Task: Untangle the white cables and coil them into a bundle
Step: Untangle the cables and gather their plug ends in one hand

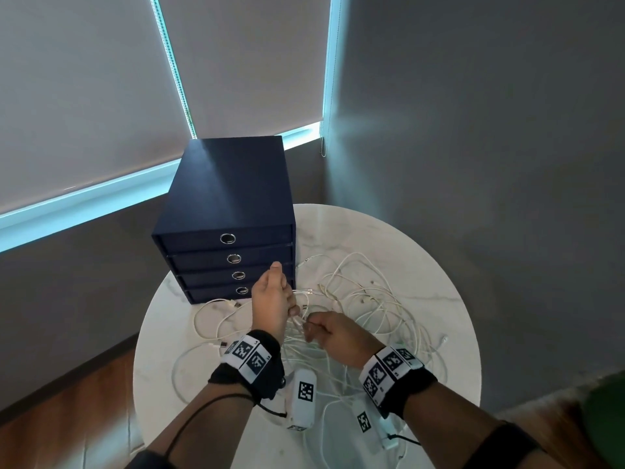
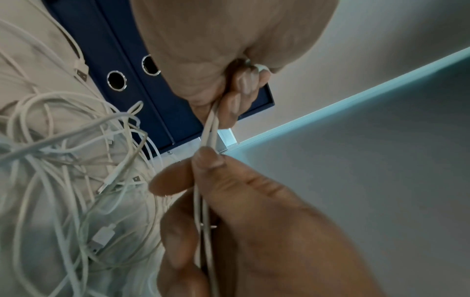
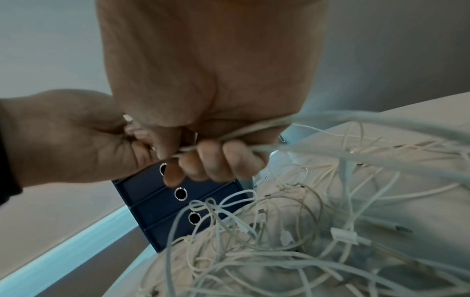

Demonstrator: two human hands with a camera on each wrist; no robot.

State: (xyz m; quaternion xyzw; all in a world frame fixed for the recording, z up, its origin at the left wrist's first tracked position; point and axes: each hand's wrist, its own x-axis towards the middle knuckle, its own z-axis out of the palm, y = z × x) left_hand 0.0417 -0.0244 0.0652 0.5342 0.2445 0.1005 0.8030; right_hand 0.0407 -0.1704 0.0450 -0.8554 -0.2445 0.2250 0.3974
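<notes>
Both hands, left hand point(image 1: 270, 299) and right hand point(image 1: 333, 330), pinch doubled strands at centre frame; most white cables point(image 1: 372, 309) lie tangled, uncoiled, on the surface point(image 1: 439, 282).

White cables point(image 1: 365, 299) — navy drawer box point(image 1: 230, 198), white marbled table point(image 1: 422, 265).

The room is dim. Cool cyan daylight leaks through the gaps around the drawn roller blinds point(image 1: 84, 96) and spreads a soft sheen onto the grey wall point(image 1: 473, 130). The round white worktop point(image 1: 389, 238) is the brightest surface. Straight edges bow near the head view's borders. Both wrist views are soft and smeared, and the white cables point(image 3: 381, 144) nearest the lens are out of focus.
</notes>
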